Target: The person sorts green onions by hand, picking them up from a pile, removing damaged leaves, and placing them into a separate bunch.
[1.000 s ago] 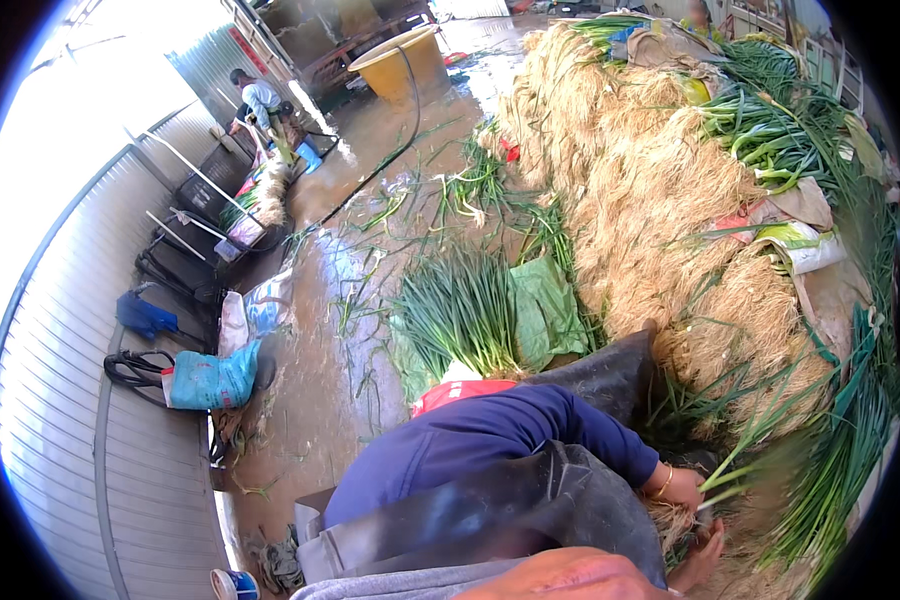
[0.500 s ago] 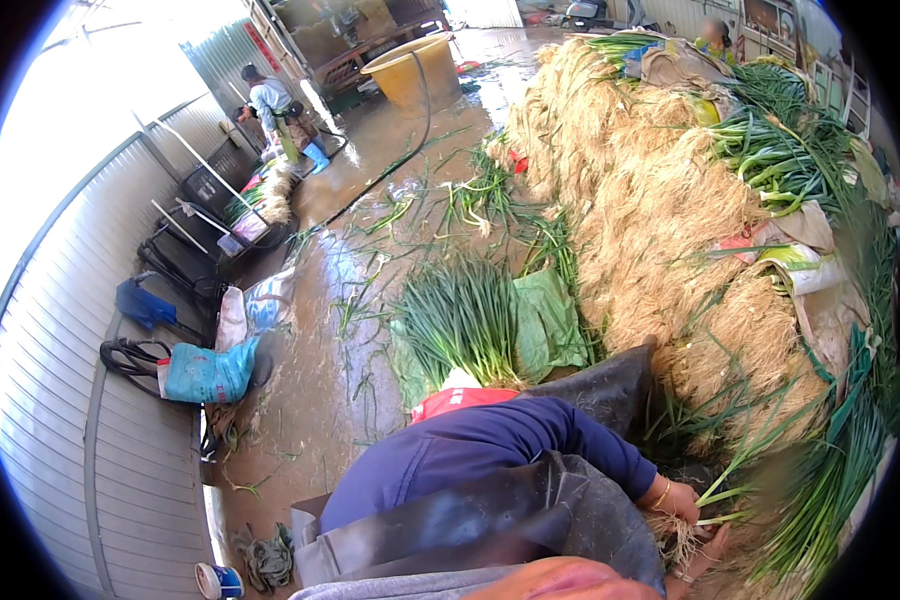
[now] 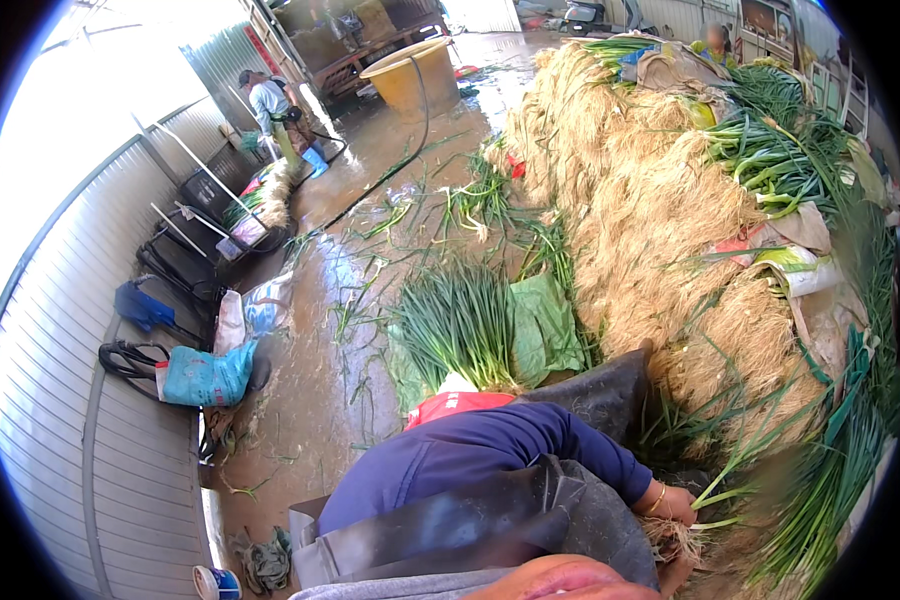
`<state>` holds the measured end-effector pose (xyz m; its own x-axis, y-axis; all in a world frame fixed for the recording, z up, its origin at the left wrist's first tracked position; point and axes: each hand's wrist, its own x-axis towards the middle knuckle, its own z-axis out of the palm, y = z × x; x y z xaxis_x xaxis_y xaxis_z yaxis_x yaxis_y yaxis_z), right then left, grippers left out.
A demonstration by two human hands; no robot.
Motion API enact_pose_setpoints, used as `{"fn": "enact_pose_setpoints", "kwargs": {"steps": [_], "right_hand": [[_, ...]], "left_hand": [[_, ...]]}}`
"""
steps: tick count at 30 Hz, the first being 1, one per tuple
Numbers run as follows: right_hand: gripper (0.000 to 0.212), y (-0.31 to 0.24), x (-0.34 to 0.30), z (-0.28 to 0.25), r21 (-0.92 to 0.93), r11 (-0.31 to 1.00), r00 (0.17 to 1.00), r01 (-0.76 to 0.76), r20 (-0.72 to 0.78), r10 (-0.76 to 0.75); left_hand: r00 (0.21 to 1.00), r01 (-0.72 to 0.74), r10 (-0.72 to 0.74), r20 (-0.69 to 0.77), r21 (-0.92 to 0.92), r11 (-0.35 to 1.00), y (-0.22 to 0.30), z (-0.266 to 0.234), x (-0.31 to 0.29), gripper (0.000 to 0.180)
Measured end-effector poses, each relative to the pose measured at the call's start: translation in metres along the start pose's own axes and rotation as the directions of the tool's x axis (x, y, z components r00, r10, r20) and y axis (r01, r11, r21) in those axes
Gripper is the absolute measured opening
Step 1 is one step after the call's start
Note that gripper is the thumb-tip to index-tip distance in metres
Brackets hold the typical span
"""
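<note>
My left hand (image 3: 676, 504), in a navy sleeve (image 3: 580, 440) with a bracelet at the wrist, reaches across to the lower right. Its fingers are closed around a few green onions (image 3: 722, 488), whose leaves point up and right. Their pale stringy roots (image 3: 676, 540) hang below that hand. Only a small part of my right hand (image 3: 676, 574) shows beneath the roots, its fingers hidden. Beside both hands, long green onion leaves (image 3: 805, 510) lie at the right. To the left, a thick bundle of green onions (image 3: 460, 325) stands on green sacking (image 3: 548, 325).
A tall stack of green onions with tan roots facing out (image 3: 660, 230) fills the right. Loose leaves litter the wet floor (image 3: 320, 350). A yellow tub (image 3: 410, 80) with a hose stands far back. Near the left wall, another person (image 3: 280, 115) bends over onions. A turquoise sack (image 3: 208, 374) lies left.
My right hand has drawn down and left, and less of it shows beneath the roots. My left hand stays closed on the onions, almost in place. The far person has straightened slightly.
</note>
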<state>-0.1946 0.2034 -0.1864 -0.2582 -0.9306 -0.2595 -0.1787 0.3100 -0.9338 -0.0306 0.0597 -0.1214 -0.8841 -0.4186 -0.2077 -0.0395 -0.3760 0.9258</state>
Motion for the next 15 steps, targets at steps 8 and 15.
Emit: {"fn": "enact_pose_setpoints", "kwargs": {"steps": [8,15], "right_hand": [[0.038,0.017,-0.013,-0.006,-0.027,0.999,1.000,-0.028,0.001,0.028],[0.036,0.016,-0.019,-0.006,-0.033,0.999,0.999,-0.037,0.007,0.037]], "left_hand": [[0.975,0.212,-0.219,-0.022,-0.187,0.959,0.030,0.005,-0.013,0.017],[0.983,0.169,-0.179,-0.046,-0.164,0.972,0.017,0.001,-0.003,0.017]]}}
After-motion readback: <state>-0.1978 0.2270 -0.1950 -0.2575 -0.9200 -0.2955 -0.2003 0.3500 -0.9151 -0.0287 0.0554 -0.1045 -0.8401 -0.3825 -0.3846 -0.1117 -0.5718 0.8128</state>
